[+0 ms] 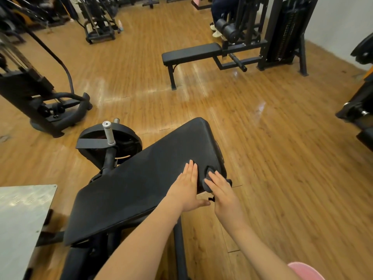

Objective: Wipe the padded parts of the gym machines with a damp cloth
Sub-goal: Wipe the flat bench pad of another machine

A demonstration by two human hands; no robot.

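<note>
A: How far along w/ the wiping?

B: Mid-job, I'd say. The right hand [223,190] presses a small dark grey cloth [210,179] onto the right edge of the big black vinyl-covered slanted pad [145,178] of the nearest machine. Can't tell which parts of the pad are already done; no wet streaks show on it.

A: Fingers?

B: Right fingers [217,178] are fairly straight, close together, flat on top of the cloth, pushing it vs. the pad's edge. A bit of cloth sticks out past them on the far side and near the pad's corner. The left hand [186,188] lies flat on the pad just beside the right one, fingers straight and pressed together, thumb hanging off the near edge. It looks like bracing, not gripping.

A: What does the pad look like?

B: Matte black, long, roughly rectangular w/ rounded corners, tilted, on a black steel frame. Surface looks smooth, no tears visible. It sits front and centre; a black weight plate on a grey peg [109,136] is behind it to the left.

A: What's left?

B: Prob. plenty. The black flat padded bench [191,52] further back and the black roller pads [227,29] on the far machine show no sign of wiping from here, though I can't be sure.
</note>
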